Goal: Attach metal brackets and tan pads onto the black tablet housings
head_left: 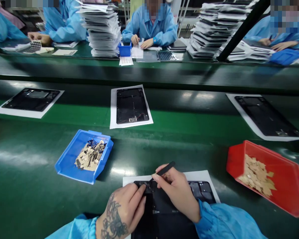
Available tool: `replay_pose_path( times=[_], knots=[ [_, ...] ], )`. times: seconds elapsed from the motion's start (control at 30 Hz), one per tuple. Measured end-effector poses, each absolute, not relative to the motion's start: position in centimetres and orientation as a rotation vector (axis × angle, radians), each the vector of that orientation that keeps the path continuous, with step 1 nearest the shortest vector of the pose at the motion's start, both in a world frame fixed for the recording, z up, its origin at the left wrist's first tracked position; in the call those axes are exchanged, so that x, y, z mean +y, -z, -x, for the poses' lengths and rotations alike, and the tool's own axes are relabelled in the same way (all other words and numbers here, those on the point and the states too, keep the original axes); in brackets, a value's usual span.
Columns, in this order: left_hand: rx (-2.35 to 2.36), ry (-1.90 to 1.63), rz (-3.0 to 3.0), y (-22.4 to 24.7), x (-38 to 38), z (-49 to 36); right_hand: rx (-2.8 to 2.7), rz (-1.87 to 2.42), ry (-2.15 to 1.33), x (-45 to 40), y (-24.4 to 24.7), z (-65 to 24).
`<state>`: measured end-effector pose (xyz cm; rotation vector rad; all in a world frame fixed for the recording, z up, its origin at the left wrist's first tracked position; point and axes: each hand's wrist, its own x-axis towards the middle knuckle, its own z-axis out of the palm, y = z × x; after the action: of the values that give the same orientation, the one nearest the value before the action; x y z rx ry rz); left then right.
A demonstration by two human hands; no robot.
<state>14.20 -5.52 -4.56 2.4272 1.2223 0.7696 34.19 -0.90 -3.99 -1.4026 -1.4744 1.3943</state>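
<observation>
Head view: the panel [174,227] lies at bottom centre of the frame, on a white sheet [198,176], which prob. protects it from scratches on the green table [27,199]. L hand [119,209] rests its fingertips by the upper L part of the panel, prob. to steady it; if it also pinches a small part, I cannot tell, since the fingers hide it. R hand [180,192] is closed around the tweezers [165,168], held like a pen, tip down close to the L fingertips, which should give fine control. The blue bin [69,157] is at centre-left w/ small thin pieces, the red bin [286,182] at lower right w/ tan pieces; both seem placed for short reach, w/o blocking the panel. Other panels [132,103] lie farther up, apart, each on its own sheet.
</observation>
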Motion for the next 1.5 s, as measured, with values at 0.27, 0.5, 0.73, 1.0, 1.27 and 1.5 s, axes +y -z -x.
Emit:
replay_pose_path(
  times=[0.27, 0.5, 0.73, 1.0, 1.27, 1.5],
  knots=[
    [1.335, -0.655, -2.622, 4.6, -5.6, -14.6, -1.500, 1.393, -1.371, -1.0, 4.1, -34.2],
    [1.329, -0.668, -2.691, 4.6, -5.3, -14.7, -1.737, 1.392, -1.138, -1.4, 3.8, -33.9],
    [1.358, -0.636, -2.715, 5.1, -5.3, -14.5, -1.687, 1.398, -1.011, -1.5, 3.6, -34.5],
    [1.333, -0.658, -2.671, 4.7, -5.1, -14.6, -1.484, 1.328, -1.428, -2.0, 3.6, -35.8],
    [1.335, -0.661, -2.655, 4.4, -5.1, -14.6, -1.494, 1.310, -1.427, -2.1, 3.8, -35.5],
    [1.266, -0.644, -2.614, 4.6, -5.1, -14.2, -1.543, 1.239, -1.500, -1.8, 3.7, -35.2]
  ],
)
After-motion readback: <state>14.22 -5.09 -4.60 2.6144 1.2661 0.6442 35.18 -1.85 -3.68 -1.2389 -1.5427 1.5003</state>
